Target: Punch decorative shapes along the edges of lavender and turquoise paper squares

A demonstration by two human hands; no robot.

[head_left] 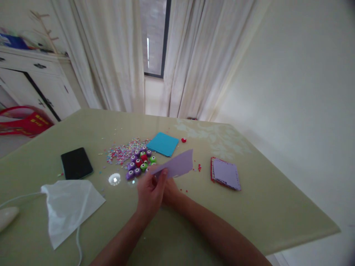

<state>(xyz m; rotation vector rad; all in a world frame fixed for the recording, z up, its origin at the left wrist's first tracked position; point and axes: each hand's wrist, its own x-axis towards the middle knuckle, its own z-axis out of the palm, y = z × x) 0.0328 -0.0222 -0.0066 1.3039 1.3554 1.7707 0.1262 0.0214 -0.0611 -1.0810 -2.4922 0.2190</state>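
My left hand (152,190) pinches a sheet of purple paper (180,164) between thumb and fingers, holding it tilted above the table. Behind it and partly covered lies my right hand (169,192), close under the paper; its fingers are hidden. Just beyond my left hand sits a cluster of small purple, red and green pieces, each with a white round spot, that look like craft punches (138,171). A heap of tiny coloured paper bits (122,151) spreads behind them. Red paper bits (199,167) lie right of the paper.
A stack of blue paper (163,144) lies farther back, with a single red punch (183,140) beside it. To the right is a stack of purple and red paper (226,173). On the left are a black phone (77,163), a white sheet or bag (70,207) and a white cable (78,240).
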